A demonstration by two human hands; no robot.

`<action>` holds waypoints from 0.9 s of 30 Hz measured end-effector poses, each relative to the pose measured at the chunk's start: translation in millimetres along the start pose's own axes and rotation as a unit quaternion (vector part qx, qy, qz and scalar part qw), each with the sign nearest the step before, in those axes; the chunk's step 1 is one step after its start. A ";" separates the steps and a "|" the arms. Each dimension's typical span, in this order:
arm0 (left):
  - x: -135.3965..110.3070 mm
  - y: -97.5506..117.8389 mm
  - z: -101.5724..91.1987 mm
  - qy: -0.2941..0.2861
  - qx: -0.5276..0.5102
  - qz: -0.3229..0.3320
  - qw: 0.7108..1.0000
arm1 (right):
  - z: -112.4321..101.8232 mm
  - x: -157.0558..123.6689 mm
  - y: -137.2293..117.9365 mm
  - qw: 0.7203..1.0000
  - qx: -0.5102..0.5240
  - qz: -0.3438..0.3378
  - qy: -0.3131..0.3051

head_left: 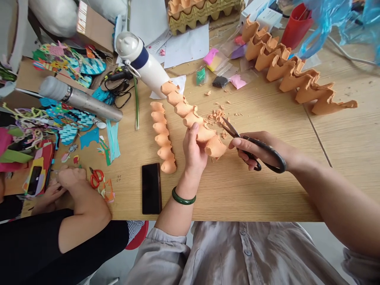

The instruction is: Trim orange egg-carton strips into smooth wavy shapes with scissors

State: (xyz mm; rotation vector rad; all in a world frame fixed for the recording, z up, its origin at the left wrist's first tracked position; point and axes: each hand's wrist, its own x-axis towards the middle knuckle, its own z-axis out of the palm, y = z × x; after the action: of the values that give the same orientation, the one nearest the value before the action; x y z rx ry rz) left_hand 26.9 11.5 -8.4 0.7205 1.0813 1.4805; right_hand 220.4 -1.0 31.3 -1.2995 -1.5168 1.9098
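My left hand [194, 152] grips a strip of orange egg-carton cups [190, 116] near its lower end, thumb on top; the strip slants up and left. In my right hand [252, 148] is a pair of black-handled scissors [267, 152], the blades pointing up and left just beside the strip, apart from its last cup. Small orange carton scraps [218, 114] lie on the table beyond the blade tips. Left of my left hand, another strip of orange cups [162, 136] rests on the table. Larger uncut orange carton strips [276, 59] lie at the upper right.
A black phone [151, 189] lies near the front edge. Behind the strips lies a white bottle [145, 65]. Coloured clay packets [219, 65], stacked egg trays [204, 16] and a red cup [297, 25] stand farther back. At left, a co-worker's hands [69, 178] are beside red-handled scissors [96, 177].
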 end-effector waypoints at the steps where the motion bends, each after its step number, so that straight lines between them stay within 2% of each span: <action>1: 0.1 0.0 -0.2 -0.001 -0.003 0.008 1.000 | -0.5 0.4 -0.1 1.000 0.011 0.012 0.004; 3: -0.3 0.4 0.2 -0.001 0.000 0.017 1.000 | -1.0 1.7 1.1 1.000 0.014 0.015 0.016; 7: -2.6 1.8 2.4 0.000 0.021 0.023 1.000 | -0.4 3.5 6.9 0.998 -0.010 -0.050 0.030; 10: -4.3 2.2 3.3 0.005 0.017 0.018 1.000 | 1.9 2.5 9.2 0.987 -0.095 -0.095 0.092; 13: -6.5 2.7 4.3 0.023 0.032 0.030 0.999 | 6.4 0.9 9.8 0.949 -0.230 -0.134 0.170; 18: -13.4 2.8 10.0 0.030 0.048 0.050 0.997 | 17.7 1.4 13.8 0.871 -0.388 -0.180 0.242; 22: -18.7 0.5 13.3 0.028 0.040 0.060 0.997 | 22.8 2.0 17.0 0.844 -0.440 -0.186 0.245; 27: -23.4 -2.4 14.0 0.037 0.077 0.077 0.993 | 22.6 2.0 16.8 0.815 -0.510 -0.177 0.211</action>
State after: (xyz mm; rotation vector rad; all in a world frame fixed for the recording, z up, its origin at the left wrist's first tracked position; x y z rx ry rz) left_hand 45.1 -8.1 -2.2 0.8798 1.2288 1.5769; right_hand 204.7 -17.9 15.0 -1.4924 -2.3759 0.4220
